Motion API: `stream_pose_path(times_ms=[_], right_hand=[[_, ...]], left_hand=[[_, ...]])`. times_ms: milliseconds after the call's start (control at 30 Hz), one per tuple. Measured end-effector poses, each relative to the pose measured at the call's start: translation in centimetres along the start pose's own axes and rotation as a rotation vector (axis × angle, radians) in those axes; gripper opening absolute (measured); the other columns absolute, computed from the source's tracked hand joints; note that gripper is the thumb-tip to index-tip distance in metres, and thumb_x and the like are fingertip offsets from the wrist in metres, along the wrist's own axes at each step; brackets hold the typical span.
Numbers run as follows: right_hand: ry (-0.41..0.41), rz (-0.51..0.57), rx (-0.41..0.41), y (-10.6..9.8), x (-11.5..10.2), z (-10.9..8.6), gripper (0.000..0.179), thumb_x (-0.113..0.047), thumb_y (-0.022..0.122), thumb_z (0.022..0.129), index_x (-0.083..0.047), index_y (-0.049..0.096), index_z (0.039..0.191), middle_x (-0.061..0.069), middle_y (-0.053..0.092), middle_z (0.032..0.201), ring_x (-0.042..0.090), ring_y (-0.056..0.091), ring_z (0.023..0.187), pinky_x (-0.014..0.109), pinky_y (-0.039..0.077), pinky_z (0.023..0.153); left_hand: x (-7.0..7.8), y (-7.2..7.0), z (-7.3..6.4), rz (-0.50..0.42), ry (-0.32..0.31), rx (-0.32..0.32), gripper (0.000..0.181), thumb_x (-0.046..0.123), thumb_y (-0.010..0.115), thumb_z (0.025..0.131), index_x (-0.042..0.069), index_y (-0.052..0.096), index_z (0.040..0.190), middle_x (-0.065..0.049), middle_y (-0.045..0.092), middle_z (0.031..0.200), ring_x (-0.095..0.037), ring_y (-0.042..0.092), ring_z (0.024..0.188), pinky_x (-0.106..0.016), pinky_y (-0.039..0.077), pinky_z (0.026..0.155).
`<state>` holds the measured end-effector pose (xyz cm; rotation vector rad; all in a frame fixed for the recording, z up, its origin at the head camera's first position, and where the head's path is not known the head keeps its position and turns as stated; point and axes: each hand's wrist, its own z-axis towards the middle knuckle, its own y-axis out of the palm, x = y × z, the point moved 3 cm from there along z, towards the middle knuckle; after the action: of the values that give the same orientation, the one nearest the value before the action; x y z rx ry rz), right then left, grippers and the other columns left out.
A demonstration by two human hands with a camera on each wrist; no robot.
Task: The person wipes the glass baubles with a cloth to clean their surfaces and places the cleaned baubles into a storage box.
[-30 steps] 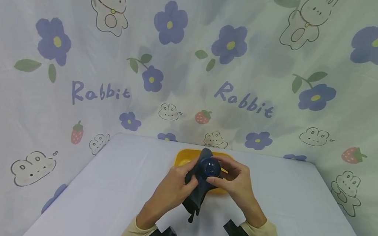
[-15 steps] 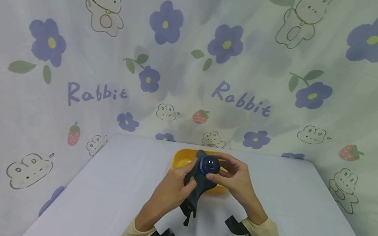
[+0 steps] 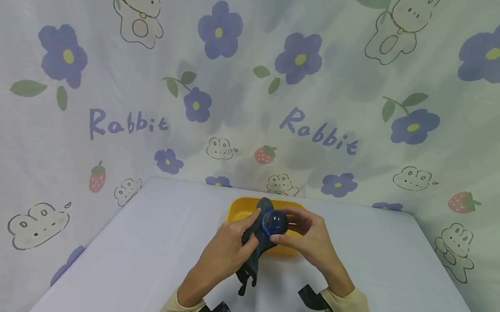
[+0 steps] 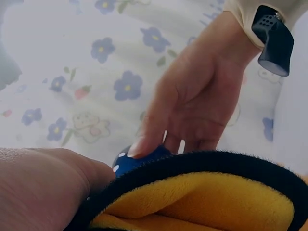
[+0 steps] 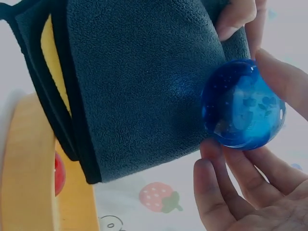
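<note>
A shiny, see-through blue ball point(image 3: 276, 222) is pinched by my right hand point(image 3: 313, 242), thumb on one side and fingers on the other, as the right wrist view shows of the ball point(image 5: 243, 106). My left hand point(image 3: 229, 242) grips a folded cleaning cloth point(image 3: 251, 264), dark grey with black edging, its loose end hanging down. The ball is right against the grey face of the cloth point(image 5: 144, 91). From the left wrist, the cloth's yellow inner side point(image 4: 202, 202) shows, and it hides most of the ball point(image 4: 126, 163).
Behind and below the hands, a yellow tray point(image 3: 238, 205) stands on the white table point(image 3: 173, 228); a red round thing point(image 5: 59, 174) shows inside it in the right wrist view. A curtain point(image 3: 246, 92) printed with rabbits and flowers hangs at the back.
The head view has shifted slightly. The ball has moved a little left and down against the cloth, and the cloth's hanging end has swung left. Both hands keep their holds.
</note>
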<state>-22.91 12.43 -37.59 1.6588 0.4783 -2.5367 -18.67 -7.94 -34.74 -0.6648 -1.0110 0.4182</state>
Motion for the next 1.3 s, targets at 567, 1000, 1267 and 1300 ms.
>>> stream_pose_path(times_ms=[567, 1000, 1267, 1300], right_hand=[[0.036, -0.063, -0.071, 0.7, 0.1, -0.1, 0.06, -0.016, 0.091, 0.075, -0.007, 0.067, 0.129, 0.015, 0.067, 0.129, 0.027, 0.07, 0.107, 0.024, 0.057, 0.096], [-0.087, -0.034, -0.076, 1.0, -0.3, -0.2, 0.055, -0.012, 0.091, 0.074, -0.008, 0.068, 0.124, 0.015, 0.069, 0.12, 0.019, 0.071, 0.098, 0.027, 0.057, 0.097], [-0.141, 0.005, -0.042, 1.1, -0.2, -0.3, 0.052, -0.006, 0.087, 0.077, -0.007, 0.069, 0.125, 0.018, 0.071, 0.119, 0.015, 0.072, 0.102, 0.026, 0.057, 0.099], [-0.143, 0.005, -0.037, 1.1, -0.3, -0.3, 0.051, -0.005, 0.087, 0.077, -0.007, 0.069, 0.125, 0.018, 0.071, 0.118, 0.015, 0.072, 0.102, 0.026, 0.057, 0.098]], left_hand=[[-0.1, -0.3, -0.2, 0.019, 0.027, 0.03, 0.053, 0.004, 0.06, 0.094, 0.002, 0.057, 0.146, 0.002, 0.056, 0.075, 0.001, 0.041, 0.05, -0.018, 0.041, 0.046], [-0.3, -0.3, -0.2, -0.03, 0.036, 0.05, 0.055, 0.002, 0.059, 0.093, 0.004, 0.056, 0.148, -0.008, 0.074, 0.106, -0.003, 0.052, 0.06, -0.019, 0.046, 0.051], [-0.3, -0.1, -0.1, -0.052, 0.033, 0.024, 0.057, 0.002, 0.058, 0.094, 0.003, 0.051, 0.151, -0.007, 0.069, 0.092, -0.001, 0.05, 0.055, -0.018, 0.045, 0.049], [-0.4, -0.1, -0.1, -0.052, 0.03, 0.019, 0.058, 0.002, 0.058, 0.094, 0.003, 0.051, 0.151, -0.005, 0.067, 0.089, -0.001, 0.049, 0.054, -0.017, 0.045, 0.049]])
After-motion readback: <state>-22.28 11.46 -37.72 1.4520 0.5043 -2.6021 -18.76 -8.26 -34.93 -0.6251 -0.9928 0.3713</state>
